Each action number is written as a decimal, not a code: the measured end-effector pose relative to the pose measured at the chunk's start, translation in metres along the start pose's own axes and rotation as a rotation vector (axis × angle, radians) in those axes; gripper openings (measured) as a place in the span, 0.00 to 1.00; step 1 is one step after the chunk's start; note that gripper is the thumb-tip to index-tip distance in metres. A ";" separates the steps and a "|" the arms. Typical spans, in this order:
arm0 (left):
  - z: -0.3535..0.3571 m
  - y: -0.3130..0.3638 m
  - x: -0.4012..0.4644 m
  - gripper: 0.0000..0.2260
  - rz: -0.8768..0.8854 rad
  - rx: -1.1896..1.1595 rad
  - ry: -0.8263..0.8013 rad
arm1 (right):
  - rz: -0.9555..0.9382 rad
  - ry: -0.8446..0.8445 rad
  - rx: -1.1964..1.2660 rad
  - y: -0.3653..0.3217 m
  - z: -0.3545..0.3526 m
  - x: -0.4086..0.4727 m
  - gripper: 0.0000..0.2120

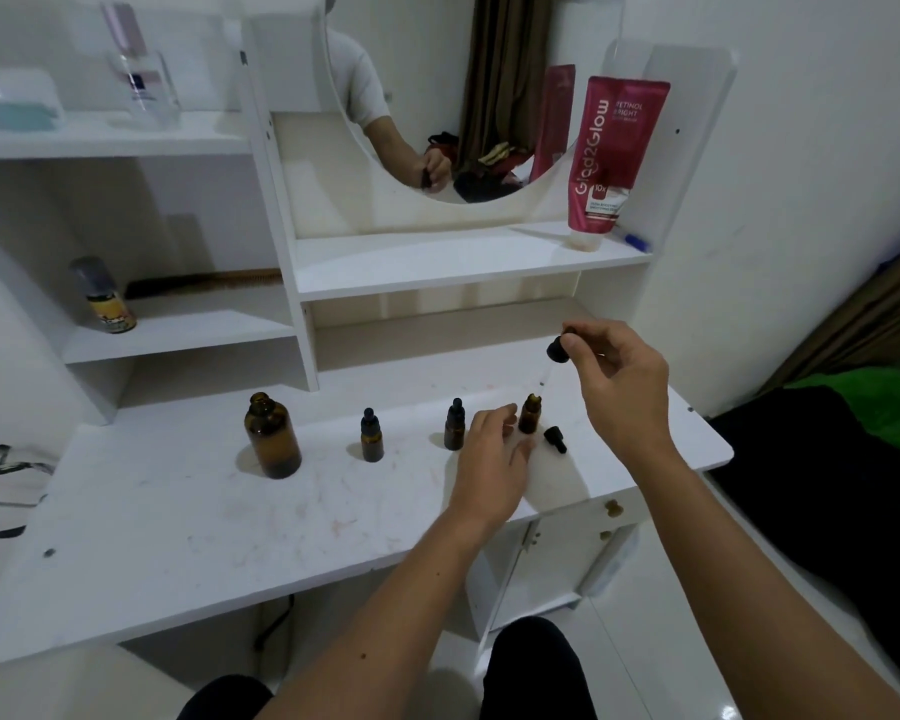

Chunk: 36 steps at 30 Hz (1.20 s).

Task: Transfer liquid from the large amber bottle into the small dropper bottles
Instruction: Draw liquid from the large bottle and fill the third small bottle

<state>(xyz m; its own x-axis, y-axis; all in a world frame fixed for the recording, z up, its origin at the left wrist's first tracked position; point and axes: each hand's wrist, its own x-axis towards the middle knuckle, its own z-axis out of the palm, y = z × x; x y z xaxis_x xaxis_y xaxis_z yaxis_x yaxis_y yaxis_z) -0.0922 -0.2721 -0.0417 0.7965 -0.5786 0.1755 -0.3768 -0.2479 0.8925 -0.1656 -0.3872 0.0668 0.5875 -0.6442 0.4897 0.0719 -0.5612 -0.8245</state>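
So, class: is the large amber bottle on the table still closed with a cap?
No: the large amber bottle stands with its neck bare and open, no cap on it.

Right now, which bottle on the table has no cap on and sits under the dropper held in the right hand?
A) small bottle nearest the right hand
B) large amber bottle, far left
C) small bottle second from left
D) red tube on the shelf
A: the small bottle by the left hand is uncapped, with the glass tip of the dropper pinched by the right hand just above its mouth.
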 end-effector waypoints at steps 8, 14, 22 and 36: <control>-0.044 -0.013 -0.031 0.18 -0.003 -0.112 -0.080 | 0.005 -0.013 0.058 -0.026 0.015 -0.014 0.06; -0.092 -0.029 -0.053 0.14 -0.042 -0.177 -0.018 | -0.043 -0.077 0.144 -0.057 0.043 -0.023 0.07; -0.173 -0.057 -0.079 0.12 -0.164 -0.249 0.239 | -0.066 -0.246 0.302 -0.092 0.123 -0.040 0.08; -0.227 -0.081 -0.071 0.30 -0.227 -0.159 0.499 | -0.100 -0.246 0.391 -0.131 0.197 -0.036 0.07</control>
<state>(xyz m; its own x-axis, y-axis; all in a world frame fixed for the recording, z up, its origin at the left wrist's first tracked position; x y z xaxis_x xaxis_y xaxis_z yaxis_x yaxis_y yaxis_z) -0.0108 -0.0347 -0.0320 0.9906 -0.0779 0.1121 -0.1247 -0.1812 0.9755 -0.0369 -0.1884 0.1013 0.7322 -0.4283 0.5296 0.4085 -0.3461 -0.8446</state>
